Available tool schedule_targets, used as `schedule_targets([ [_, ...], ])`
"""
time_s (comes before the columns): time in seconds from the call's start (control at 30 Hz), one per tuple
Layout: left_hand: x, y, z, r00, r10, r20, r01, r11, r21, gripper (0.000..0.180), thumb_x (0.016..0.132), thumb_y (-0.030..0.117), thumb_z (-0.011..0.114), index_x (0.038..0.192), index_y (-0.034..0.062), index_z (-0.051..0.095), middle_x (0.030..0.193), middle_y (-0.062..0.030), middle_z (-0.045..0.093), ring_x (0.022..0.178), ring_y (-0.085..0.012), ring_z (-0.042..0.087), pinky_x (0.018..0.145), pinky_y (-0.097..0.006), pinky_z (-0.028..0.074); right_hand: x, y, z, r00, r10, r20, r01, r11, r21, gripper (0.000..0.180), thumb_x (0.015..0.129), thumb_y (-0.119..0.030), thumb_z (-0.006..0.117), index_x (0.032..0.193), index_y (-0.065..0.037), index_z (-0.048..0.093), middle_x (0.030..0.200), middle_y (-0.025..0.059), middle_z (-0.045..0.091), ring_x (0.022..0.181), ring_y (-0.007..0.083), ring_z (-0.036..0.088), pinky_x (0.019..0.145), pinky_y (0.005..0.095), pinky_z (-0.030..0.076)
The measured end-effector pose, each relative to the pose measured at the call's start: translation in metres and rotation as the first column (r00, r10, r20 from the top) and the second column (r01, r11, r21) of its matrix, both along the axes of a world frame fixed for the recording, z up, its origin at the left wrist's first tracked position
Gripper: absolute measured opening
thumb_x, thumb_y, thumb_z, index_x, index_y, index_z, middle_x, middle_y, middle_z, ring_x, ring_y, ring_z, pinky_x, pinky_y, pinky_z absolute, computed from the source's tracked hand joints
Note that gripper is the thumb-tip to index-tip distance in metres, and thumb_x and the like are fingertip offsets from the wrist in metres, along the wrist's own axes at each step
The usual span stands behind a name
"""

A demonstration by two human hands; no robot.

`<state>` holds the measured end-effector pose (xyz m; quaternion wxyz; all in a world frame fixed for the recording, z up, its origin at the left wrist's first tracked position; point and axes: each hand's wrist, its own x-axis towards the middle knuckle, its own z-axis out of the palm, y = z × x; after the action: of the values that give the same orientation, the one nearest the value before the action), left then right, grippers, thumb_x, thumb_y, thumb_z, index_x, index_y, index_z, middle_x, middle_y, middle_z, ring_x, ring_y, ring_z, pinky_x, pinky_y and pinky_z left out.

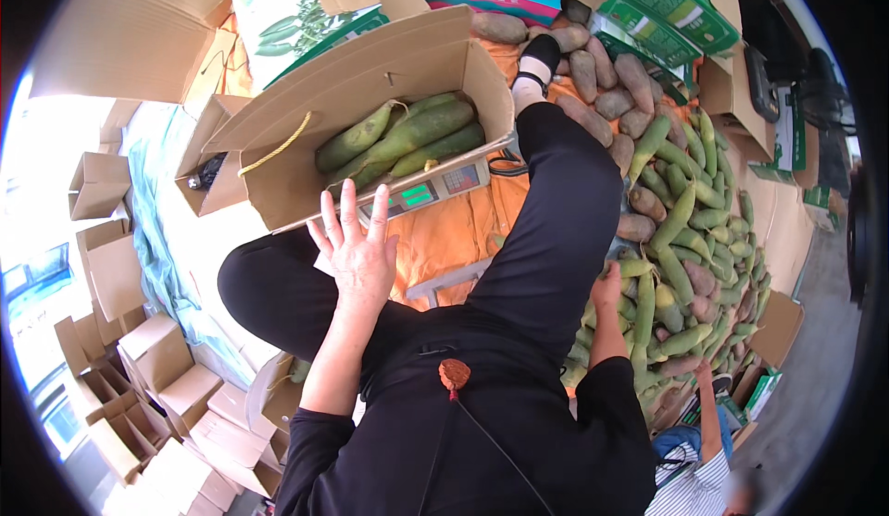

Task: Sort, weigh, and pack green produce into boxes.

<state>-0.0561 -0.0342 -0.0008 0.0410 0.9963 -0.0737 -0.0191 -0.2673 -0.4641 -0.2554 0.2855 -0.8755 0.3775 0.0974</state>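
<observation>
Green radishes [421,136] sit in the open cardboard box [398,60] in front of you, at least four that I can count, since they overlap. Loads more are heaped in the pile [708,220] off to your right, way too many to count. Your left hand [356,247] is wide open, fingers spread, nothing in it, right at the box's near edge. Your right hand [607,289] is curled at the edge of the pile, but I can't tell if it's got hold of a radish. One scale [463,179] pokes out under the box, green display lit, and one yellow rope handle [278,150] shows. Your right leg [569,182] stands between box and pile, so it's kinda in the way. Reddish-brown tubers [583,76] crowd your shoe [540,51], orange sheet [444,238] underneath. One co-worker's hand [704,372] is at the pile's near end too.
</observation>
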Motion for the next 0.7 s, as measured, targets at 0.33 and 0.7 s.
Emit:
schedule_targets([
  [0.33,0.001,0.017,0.007,0.993,0.09,0.075,-0.064,0.953,-0.296,0.076,0.07,0.012,0.073,0.138,0.0077,0.039,0.144,-0.0153,0.032,0.137,-0.0356,0.025,0.109,-0.058,0.019,0.178,0.014,0.199,0.646,-0.197,0.737,-0.04,0.956,0.29,0.05,0.081,0.001,0.068,0.124,0.001,0.043,0.117,0.0101,0.053,0.105,0.0186,0.053,0.091,0.0304,0.043],
  [0.7,-0.003,0.023,0.001,0.982,0.107,0.153,-0.056,0.95,-0.307,0.066,0.067,0.008,0.074,0.129,0.0057,0.049,0.125,-0.013,0.043,0.126,-0.035,0.037,0.107,-0.055,0.027,0.285,0.142,0.36,0.161,-0.261,0.952,-0.619,0.724,0.304,0.041,0.086,0.003,0.061,0.123,0.001,0.045,0.119,0.0131,0.056,0.108,0.0222,0.056,0.096,0.0399,0.045],
])
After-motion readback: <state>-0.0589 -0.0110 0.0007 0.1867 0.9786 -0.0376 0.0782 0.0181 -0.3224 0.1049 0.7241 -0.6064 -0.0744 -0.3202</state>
